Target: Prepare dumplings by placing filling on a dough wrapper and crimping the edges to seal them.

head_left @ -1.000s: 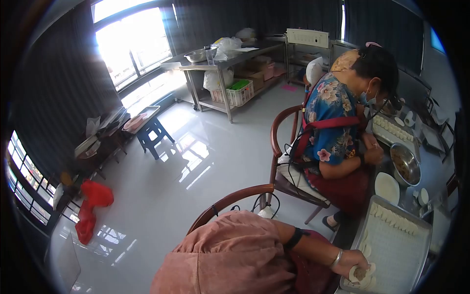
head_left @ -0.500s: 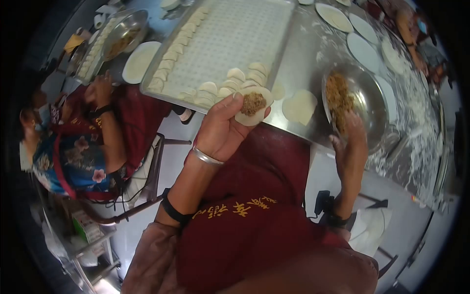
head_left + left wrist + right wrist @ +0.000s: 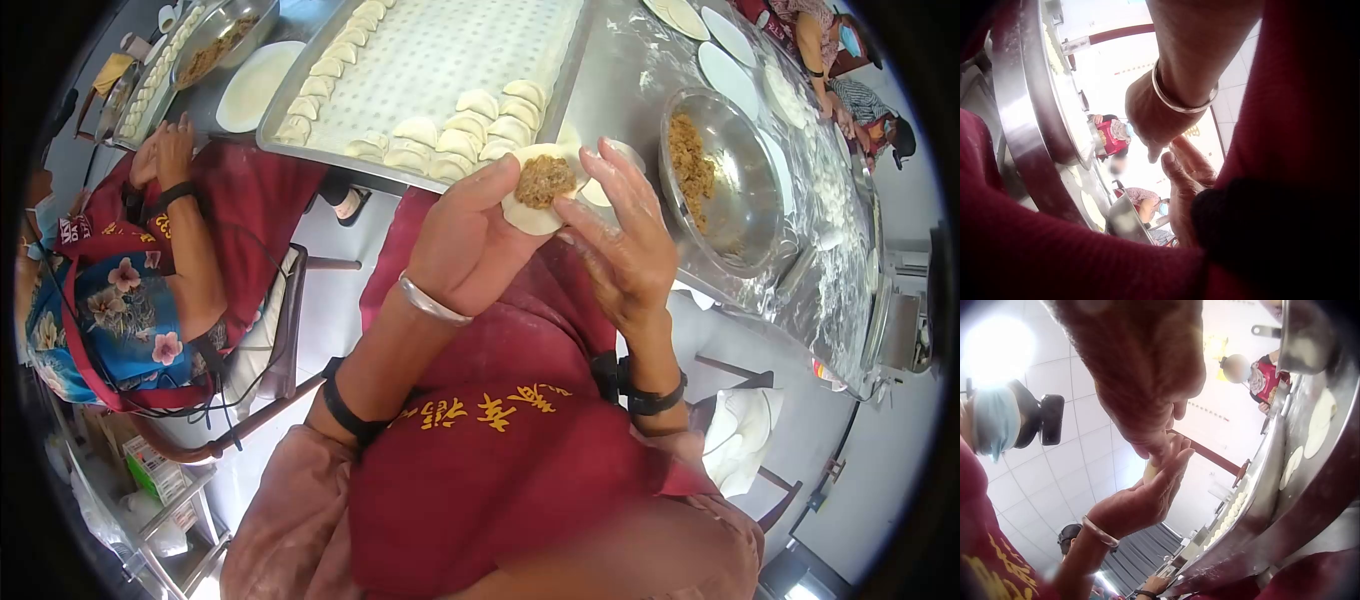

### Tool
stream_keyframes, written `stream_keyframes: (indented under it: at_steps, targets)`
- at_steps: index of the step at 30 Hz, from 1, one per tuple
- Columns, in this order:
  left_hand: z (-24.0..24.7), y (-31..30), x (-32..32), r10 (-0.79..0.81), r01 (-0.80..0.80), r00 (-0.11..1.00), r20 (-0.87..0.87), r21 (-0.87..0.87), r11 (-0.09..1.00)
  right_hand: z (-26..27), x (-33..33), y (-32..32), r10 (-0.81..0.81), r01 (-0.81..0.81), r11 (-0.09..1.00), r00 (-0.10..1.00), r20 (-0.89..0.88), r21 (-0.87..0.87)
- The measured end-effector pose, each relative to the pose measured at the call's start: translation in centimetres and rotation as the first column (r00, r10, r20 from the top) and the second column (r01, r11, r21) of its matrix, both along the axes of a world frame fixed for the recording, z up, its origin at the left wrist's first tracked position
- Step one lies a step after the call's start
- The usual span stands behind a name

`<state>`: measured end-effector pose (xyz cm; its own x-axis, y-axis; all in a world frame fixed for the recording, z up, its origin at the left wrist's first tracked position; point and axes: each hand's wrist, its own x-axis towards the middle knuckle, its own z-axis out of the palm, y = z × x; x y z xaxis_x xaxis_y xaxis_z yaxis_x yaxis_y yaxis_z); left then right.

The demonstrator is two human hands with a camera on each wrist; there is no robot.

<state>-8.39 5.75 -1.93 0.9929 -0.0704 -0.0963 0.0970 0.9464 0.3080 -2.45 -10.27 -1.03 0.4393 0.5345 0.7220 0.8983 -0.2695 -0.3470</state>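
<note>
In the head view my left hand [image 3: 470, 230] holds a round dumpling wrapper [image 3: 530, 218] in front of the apron, thumb at its left edge and fingers beneath. A lump of brown minced filling [image 3: 545, 181] lies in the wrapper's middle. Floury fingers of my right hand [image 3: 630, 235] reach its right edge, fairly straight. Both hands meet in the right wrist view, with the left hand [image 3: 1138, 509] below the right hand [image 3: 1147, 381]. Just beyond is a metal tray [image 3: 440, 70] bearing rows of folded dumplings [image 3: 465, 130].
A steel bowl [image 3: 745, 180] with filling [image 3: 690, 165] stands to the right on the floury table [image 3: 630, 60]. White plates [image 3: 728, 75] sit farther back. At left another person [image 3: 130, 310] sits by a plate [image 3: 258, 88] and another bowl [image 3: 225, 45]. More people are at far right.
The head view has swung from the room down to the table. My right hand has left the filling bowl and come to the wrapper, which my left hand still holds.
</note>
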Motion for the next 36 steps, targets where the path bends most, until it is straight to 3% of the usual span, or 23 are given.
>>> stream_keyframes:
  at_steps: [10,11,12,14,15,17,25,31,35,36]
  targets:
    - [0.9,-0.9,-0.2,0.042,-0.042,0.998,-0.039,-0.006,0.999,-0.1,0.1,0.5,-0.016,0.016,0.995,1.000,-0.008,0.094]
    - [1.0,-0.9,-0.3,0.071,-0.075,0.997,0.024,0.373,0.925,0.0,0.0,0.7,-0.034,0.037,0.994,0.999,-0.030,0.101]
    - [1.3,-0.7,-0.4,0.072,-0.117,0.993,0.094,0.692,0.712,0.0,-0.1,0.8,-0.031,0.048,0.988,0.993,-0.113,0.144]
    - [1.6,-0.8,-0.4,0.075,-0.155,0.988,0.137,0.812,0.563,-0.4,-0.2,1.1,-0.008,0.075,0.969,0.962,-0.273,0.236]
    - [1.8,-1.1,-0.3,0.096,-0.143,0.990,0.106,0.686,0.714,-0.4,-0.3,1.3,-0.005,0.097,0.959,0.945,-0.327,0.267]
    - [2.0,-1.3,-0.4,0.109,-0.140,0.990,0.090,0.554,0.821,-0.4,-0.4,1.7,0.009,0.146,0.935,0.901,-0.433,0.323]
    - [1.0,-1.2,-0.4,0.229,-0.287,0.956,0.182,0.739,0.609,-0.1,-0.8,3.1,0.014,0.278,0.866,0.817,-0.577,0.415]
    - [1.3,-1.0,-0.2,0.259,-0.339,0.938,0.230,0.761,0.553,0.6,-0.5,3.7,0.012,0.257,0.874,0.838,-0.546,0.413]
    - [1.3,-0.7,0.2,0.275,-0.325,0.944,0.183,0.661,0.676,0.9,-0.3,4.1,0.014,0.236,0.888,0.844,-0.536,0.395]
    - [1.1,-0.7,0.2,0.295,-0.339,0.939,0.178,0.630,0.698,1.0,-0.5,4.1,0.061,0.264,0.862,0.794,-0.605,0.433]
